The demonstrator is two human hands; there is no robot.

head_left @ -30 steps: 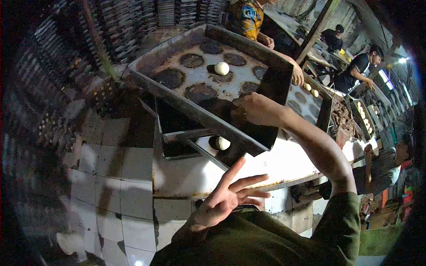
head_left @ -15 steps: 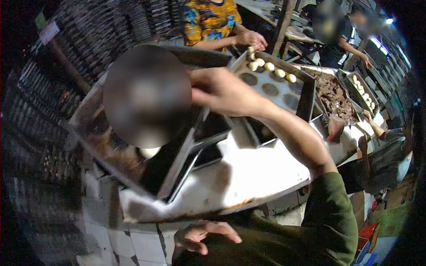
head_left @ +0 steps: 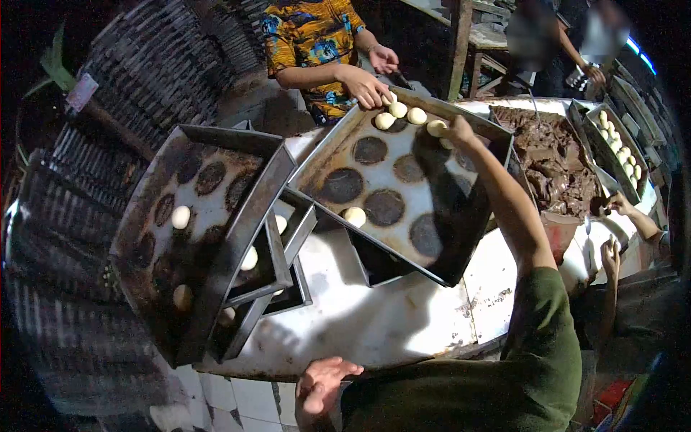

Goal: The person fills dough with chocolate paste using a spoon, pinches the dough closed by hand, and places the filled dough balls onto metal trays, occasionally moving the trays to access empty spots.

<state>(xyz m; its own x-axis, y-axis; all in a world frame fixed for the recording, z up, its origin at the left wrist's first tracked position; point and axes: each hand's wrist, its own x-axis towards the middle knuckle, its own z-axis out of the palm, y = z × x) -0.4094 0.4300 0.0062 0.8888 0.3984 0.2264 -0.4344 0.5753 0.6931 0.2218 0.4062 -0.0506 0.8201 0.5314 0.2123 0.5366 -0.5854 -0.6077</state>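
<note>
right arm stretched forward, right hand over tray | dough ball at its fingertips, grasp hard to see | left hand low, fingers released, holding nothing, table just ahead

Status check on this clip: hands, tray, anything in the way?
Left hand open, empty, by table edge. Right hand at dough ball on tray far side; grip unclear. Co-worker's hand close by, same row.
</note>
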